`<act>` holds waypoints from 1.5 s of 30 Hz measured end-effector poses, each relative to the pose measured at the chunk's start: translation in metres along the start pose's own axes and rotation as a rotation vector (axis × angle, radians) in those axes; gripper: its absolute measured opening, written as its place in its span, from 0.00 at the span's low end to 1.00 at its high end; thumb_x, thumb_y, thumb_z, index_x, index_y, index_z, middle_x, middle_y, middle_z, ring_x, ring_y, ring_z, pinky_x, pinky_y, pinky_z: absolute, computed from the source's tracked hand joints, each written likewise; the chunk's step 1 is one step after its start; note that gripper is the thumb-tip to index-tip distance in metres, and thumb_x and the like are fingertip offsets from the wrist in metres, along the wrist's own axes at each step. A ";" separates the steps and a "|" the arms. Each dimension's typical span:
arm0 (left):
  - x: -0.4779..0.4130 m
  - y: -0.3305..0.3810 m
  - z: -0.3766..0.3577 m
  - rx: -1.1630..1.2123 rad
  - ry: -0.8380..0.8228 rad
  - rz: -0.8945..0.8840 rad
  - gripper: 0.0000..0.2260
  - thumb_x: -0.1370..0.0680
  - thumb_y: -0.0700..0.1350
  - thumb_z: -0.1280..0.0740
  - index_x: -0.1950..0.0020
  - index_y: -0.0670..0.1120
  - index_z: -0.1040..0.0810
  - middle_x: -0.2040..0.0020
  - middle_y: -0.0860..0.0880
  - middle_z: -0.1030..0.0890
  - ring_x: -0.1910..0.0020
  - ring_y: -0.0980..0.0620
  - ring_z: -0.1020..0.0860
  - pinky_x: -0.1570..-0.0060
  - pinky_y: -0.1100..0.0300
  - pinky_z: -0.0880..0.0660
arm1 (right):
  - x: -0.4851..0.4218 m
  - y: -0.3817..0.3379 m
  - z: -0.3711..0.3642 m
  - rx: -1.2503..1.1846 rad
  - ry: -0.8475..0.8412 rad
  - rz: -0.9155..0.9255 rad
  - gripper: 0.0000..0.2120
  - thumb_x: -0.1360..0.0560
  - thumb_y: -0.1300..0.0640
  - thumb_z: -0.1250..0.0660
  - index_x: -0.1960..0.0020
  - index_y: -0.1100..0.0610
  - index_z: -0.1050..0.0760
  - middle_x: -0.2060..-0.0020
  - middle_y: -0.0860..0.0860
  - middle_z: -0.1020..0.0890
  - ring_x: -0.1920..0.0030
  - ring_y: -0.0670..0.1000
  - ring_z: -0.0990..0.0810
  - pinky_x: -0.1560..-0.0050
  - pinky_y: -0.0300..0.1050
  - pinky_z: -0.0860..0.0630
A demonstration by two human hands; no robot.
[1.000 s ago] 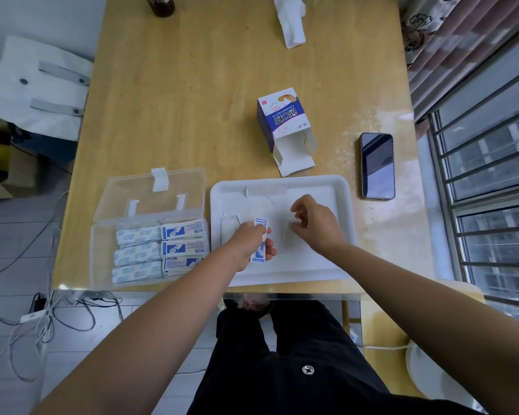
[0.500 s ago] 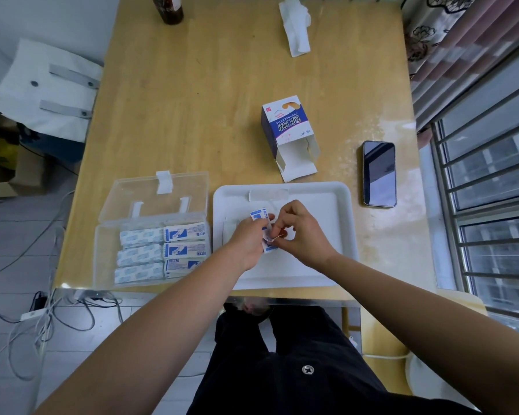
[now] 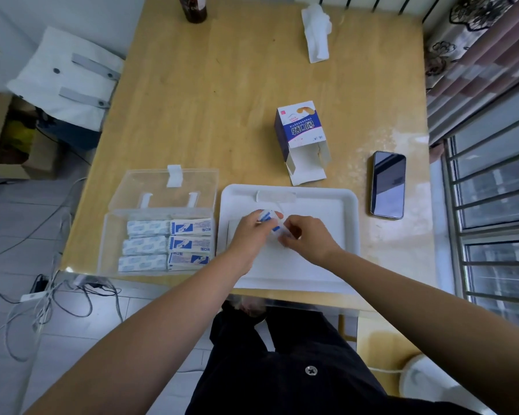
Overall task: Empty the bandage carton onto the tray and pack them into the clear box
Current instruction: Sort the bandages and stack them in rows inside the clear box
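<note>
Over the white tray (image 3: pixel 342 205), my left hand (image 3: pixel 249 235) and my right hand (image 3: pixel 307 238) both pinch a small blue-and-white stack of bandages (image 3: pixel 268 220), which is blurred and partly hidden by my fingers. The clear box (image 3: pixel 108 235) stands open left of the tray, its lid (image 3: pixel 162 187) laid back, with several wrapped bandages (image 3: pixel 168 244) in two columns inside. The opened bandage carton (image 3: pixel 300 136) lies on its side beyond the tray, flaps toward me. A flat white sheet (image 3: pixel 282 259) lies on the tray under my hands.
A black phone (image 3: pixel 387 184) lies right of the tray. A crumpled white tissue (image 3: pixel 316 31) and a dark bottle (image 3: pixel 194 7) sit at the table's far end. The near table edge runs just under the tray. Cables and a white bag are on the floor to the left.
My right hand came left from the tray floor to meet my left hand. Both now hold the bandage stack together, slightly higher and farther back over the tray.
</note>
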State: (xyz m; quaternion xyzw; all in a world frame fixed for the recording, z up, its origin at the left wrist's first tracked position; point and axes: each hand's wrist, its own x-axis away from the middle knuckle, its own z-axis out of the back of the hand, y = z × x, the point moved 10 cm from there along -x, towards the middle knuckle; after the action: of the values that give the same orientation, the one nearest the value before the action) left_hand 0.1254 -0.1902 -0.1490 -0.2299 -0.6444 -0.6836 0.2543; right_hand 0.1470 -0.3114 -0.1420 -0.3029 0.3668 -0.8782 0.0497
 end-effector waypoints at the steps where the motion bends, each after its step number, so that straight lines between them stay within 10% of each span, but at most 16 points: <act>1: 0.000 0.009 0.002 -0.168 0.021 -0.126 0.08 0.23 0.39 0.35 0.55 0.50 0.20 0.54 0.53 0.22 0.55 0.54 0.26 0.57 0.69 0.32 | 0.002 0.002 0.011 0.136 0.075 0.030 0.11 0.28 0.60 0.32 0.66 0.52 0.30 0.69 0.48 0.26 0.65 0.52 0.28 0.67 0.41 0.33; 9: 0.003 -0.002 -0.019 -0.827 0.063 -0.307 0.03 0.24 0.42 0.32 0.52 0.50 0.21 0.55 0.51 0.30 0.61 0.54 0.26 0.61 0.62 0.32 | 0.018 0.024 0.015 0.492 0.170 0.199 0.05 0.29 0.61 0.32 0.53 0.58 0.22 0.57 0.54 0.24 0.65 0.58 0.24 0.70 0.45 0.31; 34: 0.040 0.055 0.044 -0.812 0.246 -0.361 0.08 0.18 0.45 0.48 0.46 0.46 0.31 0.65 0.48 0.24 0.64 0.46 0.26 0.66 0.52 0.32 | 0.006 -0.046 0.003 -0.172 0.017 0.128 0.02 0.22 0.59 0.39 0.53 0.57 0.29 0.68 0.47 0.19 0.72 0.41 0.29 0.69 0.35 0.34; 45: 0.058 0.011 0.177 -0.510 0.348 -0.126 0.03 0.23 0.43 0.35 0.55 0.47 0.22 0.64 0.48 0.25 0.62 0.45 0.23 0.57 0.51 0.25 | 0.007 -0.116 -0.069 -0.311 -0.155 0.052 0.08 0.22 0.55 0.36 0.49 0.59 0.30 0.69 0.53 0.18 0.75 0.45 0.28 0.71 0.36 0.30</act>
State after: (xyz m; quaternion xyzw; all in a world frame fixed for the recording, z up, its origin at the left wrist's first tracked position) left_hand 0.0851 -0.0168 -0.0921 -0.1254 -0.4121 -0.8665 0.2521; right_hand 0.1179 -0.1868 -0.0987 -0.3642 0.5012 -0.7832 0.0532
